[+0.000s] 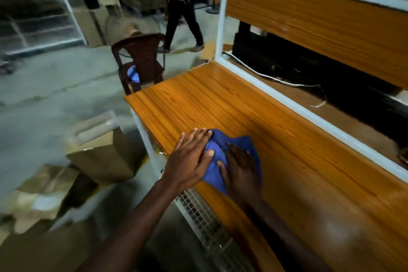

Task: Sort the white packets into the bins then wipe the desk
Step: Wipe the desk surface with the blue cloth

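We found both hands laid flat on a blue cloth [234, 157] near the front left edge of the desk [276, 139], the left hand [189, 159] on the cloth's left part and the right hand [240, 168] on its right. Neither grip was closed: the fingers of each were spread straight and pressed down on the fabric, pinching nothing. We judged the cloth soft, light and limp, bunched into folds between the hands; it would likely slide readily on the smooth wood-grain top and ought to be driven by flat palm pressure on its middle, or gathered at a raised fold if it had to be lifted. We saw no white packets and could identify no bins, so we judged the sorting done and the wiping in hand. The near right part of the desk was cut off by the frame, and much of the cloth lay hidden under the hands. The cardboard boxes [106, 152] on the floor to the left were blurred and their contents could not be made out. Beyond stood a brown chair [141, 59], and a person [183, 6] was walking.
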The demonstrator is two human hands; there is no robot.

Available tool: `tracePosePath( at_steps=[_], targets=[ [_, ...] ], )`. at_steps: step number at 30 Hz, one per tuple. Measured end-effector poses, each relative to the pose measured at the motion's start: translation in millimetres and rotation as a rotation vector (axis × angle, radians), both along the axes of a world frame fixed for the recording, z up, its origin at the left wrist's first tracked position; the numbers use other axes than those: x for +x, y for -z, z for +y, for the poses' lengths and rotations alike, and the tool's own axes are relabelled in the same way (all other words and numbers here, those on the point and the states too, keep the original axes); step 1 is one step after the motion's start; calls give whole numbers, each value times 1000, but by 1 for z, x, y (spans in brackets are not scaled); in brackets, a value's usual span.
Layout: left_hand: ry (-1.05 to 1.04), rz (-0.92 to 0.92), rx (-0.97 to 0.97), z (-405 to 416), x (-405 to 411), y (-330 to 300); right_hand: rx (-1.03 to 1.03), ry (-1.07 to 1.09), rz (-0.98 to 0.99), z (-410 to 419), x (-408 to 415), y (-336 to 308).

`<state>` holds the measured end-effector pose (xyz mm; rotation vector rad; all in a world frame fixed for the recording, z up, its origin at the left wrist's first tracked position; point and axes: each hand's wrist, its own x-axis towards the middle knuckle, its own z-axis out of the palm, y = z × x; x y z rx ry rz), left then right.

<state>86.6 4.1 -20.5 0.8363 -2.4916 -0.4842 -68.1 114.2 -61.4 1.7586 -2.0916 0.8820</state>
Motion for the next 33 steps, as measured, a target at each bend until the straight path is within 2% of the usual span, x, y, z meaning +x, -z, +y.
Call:
tracePosePath(
  at_steps=[10, 21, 27, 33],
  targets=[
    [-229, -37, -24, -163, 166, 16, 22, -171, 91, -199, 146, -1],
    [-552, 66, 127, -292, 281, 47, 138, -417, 168, -375, 253, 16],
    [-714, 153, 155, -365, 328, 62, 292, -587, 124, -480, 291, 33],
    [-824, 120, 262, -436, 372, 99, 642, -709, 170, -579, 316, 43]
  ],
)
